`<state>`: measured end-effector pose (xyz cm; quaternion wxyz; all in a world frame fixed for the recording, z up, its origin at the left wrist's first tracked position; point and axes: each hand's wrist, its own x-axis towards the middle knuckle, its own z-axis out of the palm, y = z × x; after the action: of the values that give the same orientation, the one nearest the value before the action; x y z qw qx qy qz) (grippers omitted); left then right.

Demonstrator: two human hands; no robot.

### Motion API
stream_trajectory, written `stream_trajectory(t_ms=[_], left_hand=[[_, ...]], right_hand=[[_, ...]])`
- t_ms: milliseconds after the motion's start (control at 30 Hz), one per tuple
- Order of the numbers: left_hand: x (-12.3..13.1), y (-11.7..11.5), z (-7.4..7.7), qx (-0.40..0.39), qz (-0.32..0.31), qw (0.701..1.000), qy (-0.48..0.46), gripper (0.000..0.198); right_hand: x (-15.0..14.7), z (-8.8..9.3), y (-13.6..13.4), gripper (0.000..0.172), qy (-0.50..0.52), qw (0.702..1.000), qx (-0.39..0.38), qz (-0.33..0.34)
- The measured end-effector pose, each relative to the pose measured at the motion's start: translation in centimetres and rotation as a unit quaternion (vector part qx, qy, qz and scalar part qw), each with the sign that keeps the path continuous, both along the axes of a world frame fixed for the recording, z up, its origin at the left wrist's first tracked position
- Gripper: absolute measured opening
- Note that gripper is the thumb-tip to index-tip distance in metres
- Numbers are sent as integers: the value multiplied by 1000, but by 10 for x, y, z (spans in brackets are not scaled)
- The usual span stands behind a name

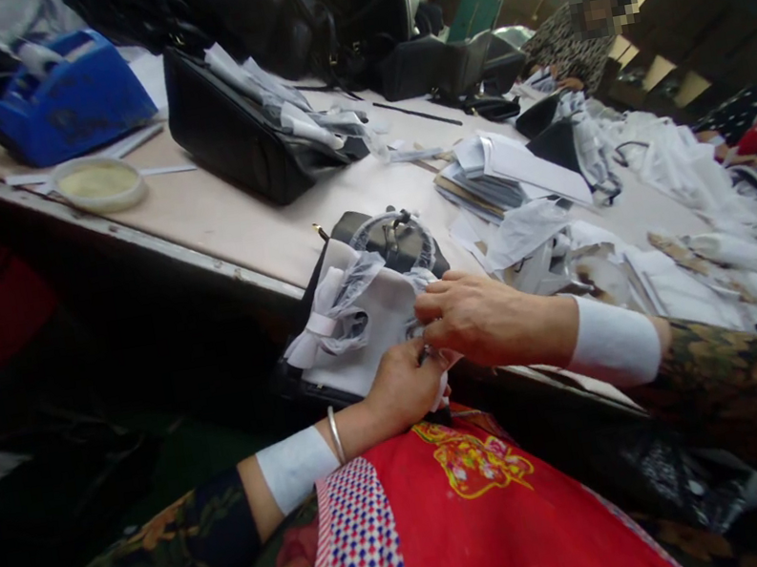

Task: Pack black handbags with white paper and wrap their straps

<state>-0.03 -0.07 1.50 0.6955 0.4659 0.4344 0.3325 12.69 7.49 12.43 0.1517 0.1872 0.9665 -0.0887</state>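
Note:
A small black handbag (391,235) wrapped in white paper and clear plastic (355,316) rests at the near edge of the table (222,218), against my red apron. My left hand (406,383) is closed, pinching the wrapping at the bag's lower side. My right hand (478,317) lies just above it, fingers curled onto the same wrapping, the two hands touching. What sits between the fingertips is hidden. White cuffs cover both wrists, and a thin bangle is on the left one.
A larger black bag (238,138) stuffed with paper stands mid-table. A blue tape dispenser (64,99) and a shallow round dish (100,183) sit far left. Stacks of white paper (512,174) and plastic wraps cover the right side. Other people sit at the far right.

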Motion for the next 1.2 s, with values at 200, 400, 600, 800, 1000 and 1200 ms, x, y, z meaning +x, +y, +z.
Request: stream_trajectory(t_ms=[200, 400, 600, 800, 1000, 1200], left_hand=[[1, -1, -2, -21, 6, 998, -54, 37], [-4, -1, 1, -14, -1, 999, -29, 40], [-8, -3, -2, -31, 12, 999, -34, 44], [-11, -5, -6, -67, 31, 996, -43, 46], [-11, -3, 1, -62, 19, 997, -31, 46], [-10, -5, 1, -41, 14, 999, -17, 31]], right_hand=[[13, -1, 10, 21, 82, 991, -76, -78], [31, -5, 13, 48, 68, 993, -65, -66], [33, -11, 12, 56, 74, 996, -22, -53], [38, -26, 4, 56, 117, 992, 13, -42], [30, -19, 14, 44, 121, 990, -63, -22], [4, -15, 34, 18, 27, 986, -109, -120]])
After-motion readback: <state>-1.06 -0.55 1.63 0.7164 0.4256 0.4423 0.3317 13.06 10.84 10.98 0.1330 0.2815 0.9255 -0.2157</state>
